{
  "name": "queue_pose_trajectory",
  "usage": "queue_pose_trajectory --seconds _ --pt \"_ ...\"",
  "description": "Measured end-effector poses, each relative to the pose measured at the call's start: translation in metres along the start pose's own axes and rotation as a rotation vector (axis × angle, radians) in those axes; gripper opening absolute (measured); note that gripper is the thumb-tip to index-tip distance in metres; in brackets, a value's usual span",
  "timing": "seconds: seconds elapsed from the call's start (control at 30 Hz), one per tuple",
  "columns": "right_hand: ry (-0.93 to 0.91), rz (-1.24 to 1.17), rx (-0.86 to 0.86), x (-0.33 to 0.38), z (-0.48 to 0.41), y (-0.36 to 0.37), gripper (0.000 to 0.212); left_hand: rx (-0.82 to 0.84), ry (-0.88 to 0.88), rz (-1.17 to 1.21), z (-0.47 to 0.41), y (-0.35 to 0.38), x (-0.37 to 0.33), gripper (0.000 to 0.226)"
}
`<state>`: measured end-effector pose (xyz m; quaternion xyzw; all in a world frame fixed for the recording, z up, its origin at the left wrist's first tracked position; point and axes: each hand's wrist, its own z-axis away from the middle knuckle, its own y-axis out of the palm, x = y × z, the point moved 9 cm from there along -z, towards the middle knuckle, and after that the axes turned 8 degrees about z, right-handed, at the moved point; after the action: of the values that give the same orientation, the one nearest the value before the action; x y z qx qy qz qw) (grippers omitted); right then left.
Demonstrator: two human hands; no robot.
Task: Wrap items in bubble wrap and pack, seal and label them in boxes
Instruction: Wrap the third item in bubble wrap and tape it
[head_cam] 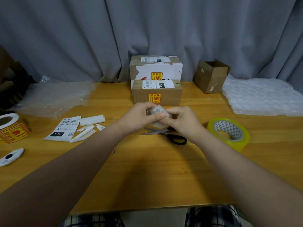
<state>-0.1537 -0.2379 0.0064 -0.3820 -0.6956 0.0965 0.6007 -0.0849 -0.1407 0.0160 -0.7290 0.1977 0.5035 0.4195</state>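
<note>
While two labelled boxes (157, 94) sit sealed at the far centre, the left hand (139, 117) and right hand (182, 120) meet, both pinching a small bubble-wrapped item (156, 112) above the scissors (165, 133); wrapping seems underway, and next likely needs the tape roll (229, 133) near right

Sealed cardboard boxes: I count two (157, 94) (155, 67);
Open brown cardboard box: one (211, 76);
Clear bubble wrap sheets: two (54, 97) (262, 97);
Yellow tape roll: one (228, 133);
Black-handled scissors: one (165, 134);
Printed white shipping labels lying loose: one (64, 129)
</note>
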Motion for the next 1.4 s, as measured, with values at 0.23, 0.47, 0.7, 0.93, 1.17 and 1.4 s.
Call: queue_pose_trajectory --seconds 0.23,0.47,0.7,0.93,1.17,1.4 --pt "0.042 0.349 -0.096 0.006 0.020 -0.017 0.017 -0.135 0.018 -0.252 0.003 0.017 -0.023 0.029" --pt "-0.002 0.330 -0.028 0.004 0.042 -0.019 0.022 0.014 -0.111 -0.119 0.017 0.032 -0.015 0.030" --pt "0.275 0.531 -0.007 -0.033 0.073 -0.059 0.084 -0.219 0.023 -0.131 0.028 0.053 -0.024 0.021" --pt "0.482 0.907 0.152 -0.067 0.097 -0.063 0.081 -0.229 -0.263 0.132 0.040 0.047 0.054 0.030" --pt "0.218 0.779 0.350 -0.042 0.079 -0.018 0.088 -0.306 -0.338 0.199 0.008 0.029 0.079 0.045" --pt "0.081 0.268 -0.054 -0.013 0.060 -0.048 0.059 -0.408 -0.197 0.271 0.003 0.008 0.066 0.026"
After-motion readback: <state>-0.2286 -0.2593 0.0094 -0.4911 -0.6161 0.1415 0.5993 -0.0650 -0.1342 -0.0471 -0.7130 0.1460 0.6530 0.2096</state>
